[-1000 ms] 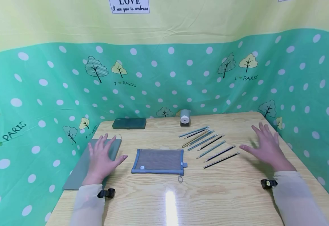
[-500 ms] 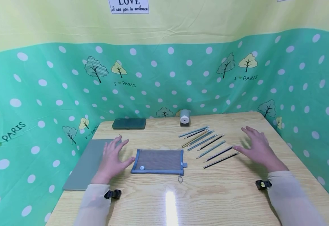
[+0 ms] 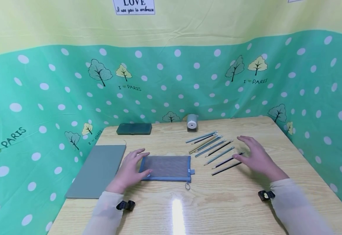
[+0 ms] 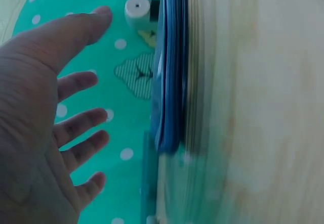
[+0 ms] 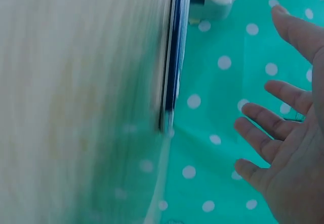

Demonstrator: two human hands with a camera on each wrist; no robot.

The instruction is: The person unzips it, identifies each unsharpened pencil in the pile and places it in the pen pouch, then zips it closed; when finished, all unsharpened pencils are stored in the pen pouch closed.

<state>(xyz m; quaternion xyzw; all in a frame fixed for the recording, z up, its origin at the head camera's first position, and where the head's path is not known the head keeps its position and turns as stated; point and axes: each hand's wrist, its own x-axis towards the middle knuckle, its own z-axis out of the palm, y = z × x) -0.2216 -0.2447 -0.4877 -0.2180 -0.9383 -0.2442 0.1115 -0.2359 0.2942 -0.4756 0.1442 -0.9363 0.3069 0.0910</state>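
Observation:
A blue mesh zip pouch [image 3: 168, 167] lies flat in the middle of the table, its ring pull at the front right corner. My left hand [image 3: 130, 170] hovers over the pouch's left end, fingers spread, holding nothing; in the left wrist view the pouch edge [image 4: 171, 72] stands just off the fingertips. To the right of the pouch, several pencils [image 3: 217, 147] in blue, black and tan lie slanted in a loose row. Close over the nearest black pencils is my right hand [image 3: 256, 160], fingers apart and nothing in its grasp.
A grey flat board [image 3: 96, 171] lies at the left of the wooden table [image 3: 217, 209]. Along the back edge sit a dark green case [image 3: 134, 129] and a white pencil sharpener [image 3: 192, 122]. Green dotted cloth [image 3: 176, 81] hangs behind and at both sides.
Both hands have moved inward: the left from over the grey board to the pouch's left end, the right leftward to the pencils. The pouch and pencils have stayed put.

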